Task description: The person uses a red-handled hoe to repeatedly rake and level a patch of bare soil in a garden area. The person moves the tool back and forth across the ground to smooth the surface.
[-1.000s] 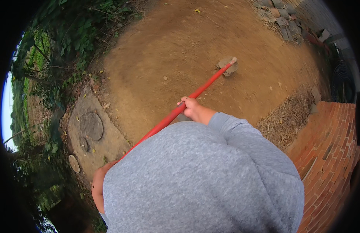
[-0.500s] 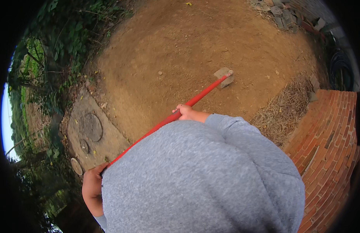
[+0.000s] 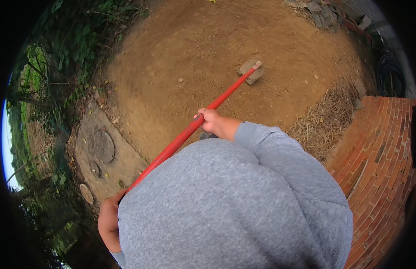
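Red handle (image 3: 194, 127) has swung slightly with the view, both hands' grip still clasping it: right hand (image 3: 210, 121), left hand (image 3: 109, 219).

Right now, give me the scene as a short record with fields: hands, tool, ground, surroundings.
right hand: gripped around the red handle at mid-length
left hand: at the handle's near end, grip partly hidden
tool head: hidden behind a grey stone block
ground: bare brown dirt
right side: red brick paving, dry straw
left side: concrete slab with round covers, greenery
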### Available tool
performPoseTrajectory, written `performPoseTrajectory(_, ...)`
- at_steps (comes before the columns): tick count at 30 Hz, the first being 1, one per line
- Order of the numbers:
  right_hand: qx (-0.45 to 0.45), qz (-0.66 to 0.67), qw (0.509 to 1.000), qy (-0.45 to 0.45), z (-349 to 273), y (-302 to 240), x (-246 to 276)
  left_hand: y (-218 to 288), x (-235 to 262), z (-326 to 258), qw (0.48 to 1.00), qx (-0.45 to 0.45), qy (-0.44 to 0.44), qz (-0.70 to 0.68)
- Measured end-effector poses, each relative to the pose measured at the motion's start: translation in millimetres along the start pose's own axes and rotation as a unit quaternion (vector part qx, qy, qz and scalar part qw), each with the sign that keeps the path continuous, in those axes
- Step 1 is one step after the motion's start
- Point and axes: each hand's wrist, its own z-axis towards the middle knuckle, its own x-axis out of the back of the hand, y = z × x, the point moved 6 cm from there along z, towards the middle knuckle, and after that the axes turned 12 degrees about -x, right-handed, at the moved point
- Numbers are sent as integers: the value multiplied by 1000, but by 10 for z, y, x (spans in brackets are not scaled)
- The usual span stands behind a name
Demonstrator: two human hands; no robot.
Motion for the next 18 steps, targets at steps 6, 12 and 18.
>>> performPoseTrajectory(6,-93,-84,990,-68,215,703,21,-218,439,-350,981,26,-68,180)
performPoseTrajectory(12,-78,-55,994,-53,129,644,204,-463,270,-330,995,-3,-58,79)
performPoseTrajectory(18,30,6,999,-29,-62,53,428,-293,-74,-111,996,37,-85,-11)
